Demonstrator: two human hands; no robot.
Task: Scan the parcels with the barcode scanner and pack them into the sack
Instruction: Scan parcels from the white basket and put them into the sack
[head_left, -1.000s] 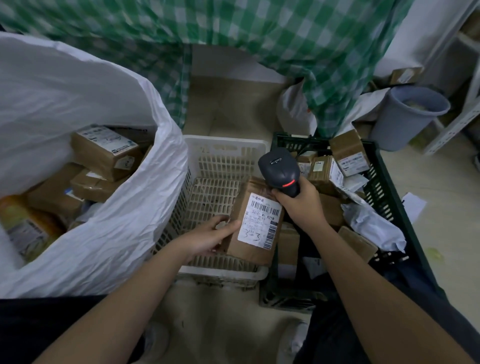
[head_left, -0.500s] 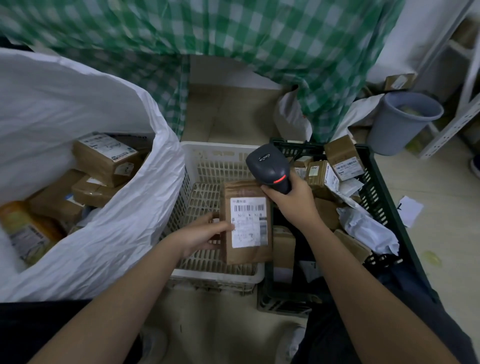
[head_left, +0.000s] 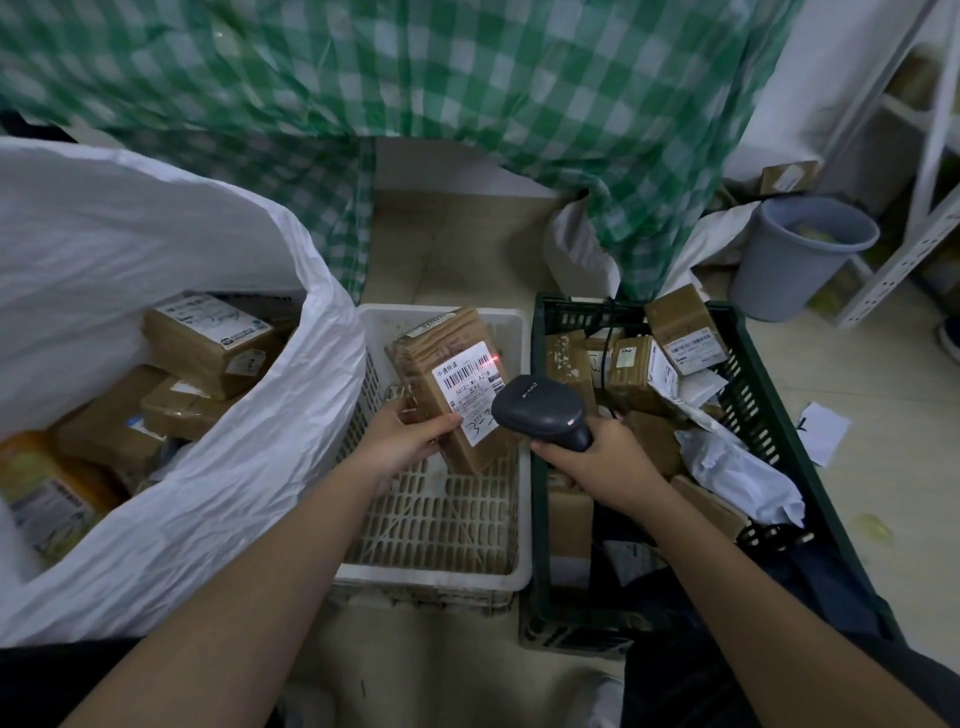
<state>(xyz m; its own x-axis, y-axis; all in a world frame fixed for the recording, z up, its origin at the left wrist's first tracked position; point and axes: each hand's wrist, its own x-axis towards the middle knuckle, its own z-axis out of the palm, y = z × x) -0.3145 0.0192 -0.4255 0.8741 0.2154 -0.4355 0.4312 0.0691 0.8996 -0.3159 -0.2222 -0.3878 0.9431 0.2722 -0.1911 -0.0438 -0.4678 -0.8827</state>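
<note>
Centrally, a brown parcel (head_left: 452, 384) tilts above a white crate (head_left: 441, 519), gripped by the left hand (head_left: 402, 441). Just right, the right hand (head_left: 597, 462) clutches a black barcode scanner (head_left: 540, 408), red light on the label. At left, a white sack (head_left: 208, 467) holds parcels; a green crate (head_left: 763, 415) sits right.

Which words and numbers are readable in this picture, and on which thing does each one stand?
"中通快递": printed at the top of the white label on the held parcel, which the left hand grips.
"501E- M1 A21B": same label, below the barcode; the middle is partly unclear.
"2": small sticker on a parcel in the green crate.
"2": handwritten on a parcel in the sack.
Scanner marking, in the right hand, and all other labels: too small to read.
</note>
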